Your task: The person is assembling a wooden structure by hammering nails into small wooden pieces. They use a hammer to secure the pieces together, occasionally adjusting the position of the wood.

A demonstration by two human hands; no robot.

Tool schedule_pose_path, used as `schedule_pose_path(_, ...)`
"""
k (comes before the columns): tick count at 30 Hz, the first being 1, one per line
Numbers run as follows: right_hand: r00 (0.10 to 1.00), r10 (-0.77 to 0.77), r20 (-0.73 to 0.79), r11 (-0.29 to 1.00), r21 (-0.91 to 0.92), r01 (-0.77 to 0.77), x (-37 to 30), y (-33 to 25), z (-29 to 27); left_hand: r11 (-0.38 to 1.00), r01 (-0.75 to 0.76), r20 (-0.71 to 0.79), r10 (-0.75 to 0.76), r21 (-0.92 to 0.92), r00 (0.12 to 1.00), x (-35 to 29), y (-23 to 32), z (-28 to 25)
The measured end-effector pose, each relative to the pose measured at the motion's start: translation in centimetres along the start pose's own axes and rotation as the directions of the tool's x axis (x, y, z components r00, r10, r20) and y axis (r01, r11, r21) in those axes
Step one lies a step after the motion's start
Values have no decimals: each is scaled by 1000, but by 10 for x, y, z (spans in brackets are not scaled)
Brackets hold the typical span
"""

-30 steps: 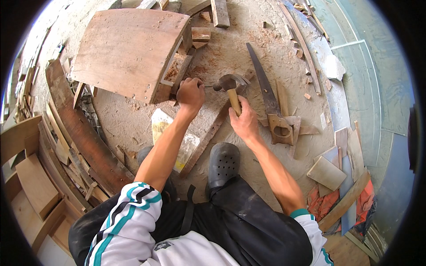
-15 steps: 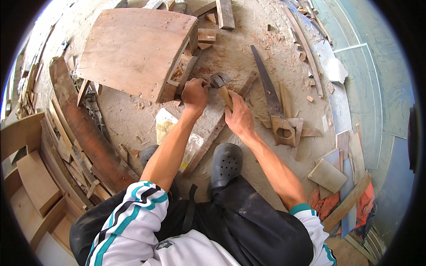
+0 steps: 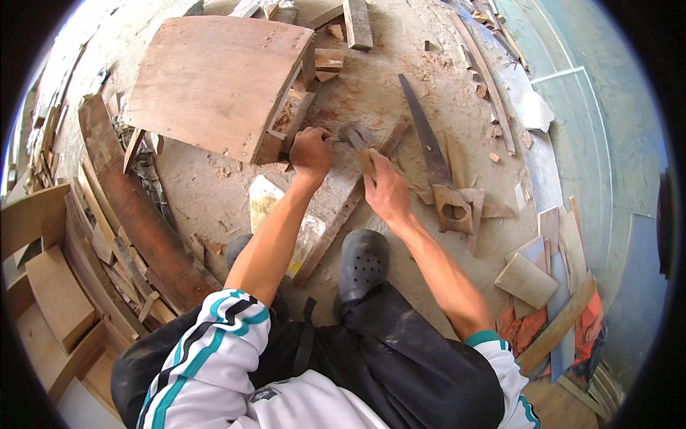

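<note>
Hammer [image 3: 355, 137] head sits low over the wood strip [image 3: 336, 214], mid-floor by the curved board's [image 3: 214, 79] edge. Right hand [image 3: 386, 191] fingers wrapped on its handle; left hand [image 3: 311, 151] fingers pinched shut near the strike point, likely on a nail — can't tell. Risk: a skewed blow hits those fingertips, or the strip jumps despite the shoe [image 3: 363, 263] — handsaw [image 3: 429, 154] blade lies close.

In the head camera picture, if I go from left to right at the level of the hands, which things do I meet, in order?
Curved wooden plank → plywood board → left hand → hammer → right hand → handsaw → thin wooden strip.
</note>
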State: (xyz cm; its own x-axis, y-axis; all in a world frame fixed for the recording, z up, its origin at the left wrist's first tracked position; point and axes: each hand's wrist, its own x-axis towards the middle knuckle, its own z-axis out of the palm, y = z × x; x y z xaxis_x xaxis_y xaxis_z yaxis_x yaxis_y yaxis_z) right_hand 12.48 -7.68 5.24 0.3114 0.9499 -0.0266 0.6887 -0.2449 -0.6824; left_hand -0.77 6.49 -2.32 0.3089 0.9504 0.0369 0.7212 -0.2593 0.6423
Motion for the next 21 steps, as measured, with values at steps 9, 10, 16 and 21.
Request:
schedule_pose_path(9,984,137,-115,986,110,-124,-12,-16,-9,992,-124,-8,124,31,992,-6,-6,-2)
schedule_pose_path(10,965,249,-88,957,178,-230,-19,-9,-10,980,-197,-35,198,33,980,-8,-11,-2)
schedule_pose_path(16,871,490,-47,851,244,-465,-81,53,-21,914,-369,-10,376,170,926,-13,-18,-4)
schedule_pose_path(21,861,502,-83,861,137,-489,-105,73,-17,966,-209,44,218,-154,975,-15,-8,-1)
